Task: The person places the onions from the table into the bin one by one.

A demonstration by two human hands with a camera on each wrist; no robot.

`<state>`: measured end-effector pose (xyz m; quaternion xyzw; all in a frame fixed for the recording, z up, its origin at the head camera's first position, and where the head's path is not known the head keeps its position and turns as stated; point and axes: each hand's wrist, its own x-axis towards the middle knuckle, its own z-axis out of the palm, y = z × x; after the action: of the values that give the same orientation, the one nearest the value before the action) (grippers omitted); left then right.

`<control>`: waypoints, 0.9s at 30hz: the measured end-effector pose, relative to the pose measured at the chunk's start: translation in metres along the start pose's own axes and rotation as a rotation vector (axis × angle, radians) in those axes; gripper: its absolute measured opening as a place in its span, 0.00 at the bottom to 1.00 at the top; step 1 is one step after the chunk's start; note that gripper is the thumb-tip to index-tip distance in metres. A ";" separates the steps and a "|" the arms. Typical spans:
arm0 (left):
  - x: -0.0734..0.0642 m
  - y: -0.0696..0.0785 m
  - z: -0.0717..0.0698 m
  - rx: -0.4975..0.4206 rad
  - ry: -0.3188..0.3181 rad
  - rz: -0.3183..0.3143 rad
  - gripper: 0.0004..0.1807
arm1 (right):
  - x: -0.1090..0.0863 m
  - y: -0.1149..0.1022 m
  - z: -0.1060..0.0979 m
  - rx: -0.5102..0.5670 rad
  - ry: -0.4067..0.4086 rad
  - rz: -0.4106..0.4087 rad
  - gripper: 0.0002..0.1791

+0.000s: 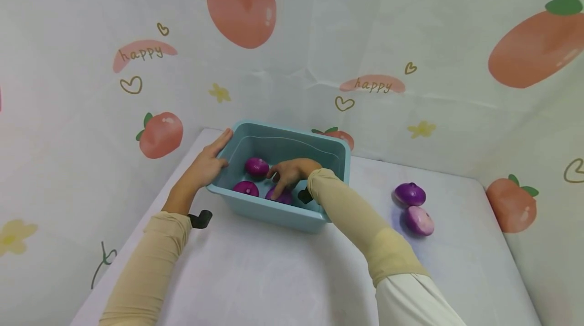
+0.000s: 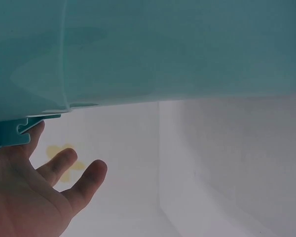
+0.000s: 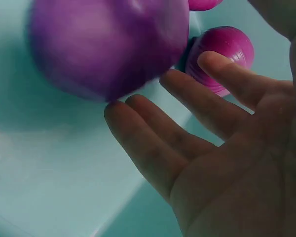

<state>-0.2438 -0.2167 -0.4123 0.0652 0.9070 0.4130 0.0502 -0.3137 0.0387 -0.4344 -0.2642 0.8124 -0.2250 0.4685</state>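
Observation:
A light blue plastic bin (image 1: 278,217) stands on the table with several purple onions inside. My left hand (image 1: 206,166) holds its left rim, thumb over the edge; in the left wrist view some fingers of the left hand (image 2: 34,192) spread below the rim. My right hand (image 1: 292,171) is down inside the bin, over a purple onion (image 1: 282,196). In the right wrist view its fingers are loosely extended, fingertips right at the lower edge of the large purple onion (image 3: 108,47). Two more onions, one at the back (image 1: 257,167) and one in front (image 1: 245,188), lie to the left.
On the table right of the bin lie a purple onion (image 1: 410,194) and an onion with a pale cut face (image 1: 418,221), close together. A white cloth (image 1: 292,82) printed with fruit and hearts hangs behind the table (image 1: 255,275).

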 end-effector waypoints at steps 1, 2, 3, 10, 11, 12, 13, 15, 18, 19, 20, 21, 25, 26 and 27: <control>0.000 0.000 0.000 0.000 0.000 -0.002 0.44 | 0.000 0.000 0.000 0.016 -0.006 0.007 0.51; -0.001 0.001 0.000 0.001 0.001 -0.005 0.44 | 0.000 0.000 0.000 0.033 -0.011 0.012 0.50; -0.001 0.001 0.000 0.002 0.001 -0.005 0.44 | 0.000 0.001 0.001 0.045 -0.016 0.015 0.50; -0.001 0.001 0.001 0.007 0.003 0.003 0.44 | -0.005 -0.001 -0.002 0.015 0.016 -0.003 0.48; 0.000 0.001 0.001 0.009 0.004 0.006 0.44 | -0.007 -0.002 -0.003 0.006 0.033 -0.016 0.47; 0.000 0.001 0.001 0.007 0.005 0.006 0.44 | -0.009 -0.003 -0.005 -0.003 0.052 -0.031 0.46; 0.001 0.001 0.001 0.005 0.005 0.010 0.44 | -0.011 -0.004 -0.007 -0.013 0.075 -0.048 0.45; 0.002 0.001 0.002 -0.001 0.003 0.017 0.44 | -0.017 -0.006 -0.010 -0.033 0.119 -0.089 0.45; 0.002 0.001 0.003 -0.008 -0.003 0.026 0.44 | -0.030 -0.010 -0.014 -0.060 0.187 -0.150 0.45; 0.002 0.001 0.003 -0.009 -0.004 0.027 0.44 | -0.035 -0.011 -0.016 -0.064 0.212 -0.168 0.44; 0.002 0.001 0.003 -0.009 -0.004 0.025 0.44 | -0.041 -0.012 -0.017 -0.062 0.235 -0.187 0.44; 0.002 0.001 0.003 -0.005 -0.003 0.025 0.44 | -0.047 -0.013 -0.018 -0.055 0.258 -0.204 0.44; -0.001 0.001 0.002 0.004 0.004 0.009 0.43 | -0.074 -0.011 -0.021 0.006 0.356 -0.272 0.41; -0.001 0.001 0.001 0.007 0.006 0.008 0.43 | -0.082 -0.009 -0.022 0.018 0.385 -0.288 0.40; -0.002 0.000 0.001 0.010 0.008 0.008 0.43 | -0.090 -0.006 -0.022 0.032 0.415 -0.302 0.40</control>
<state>-0.2419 -0.2158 -0.4129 0.0673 0.9089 0.4091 0.0449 -0.2940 0.0937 -0.3627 -0.3231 0.8389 -0.3546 0.2570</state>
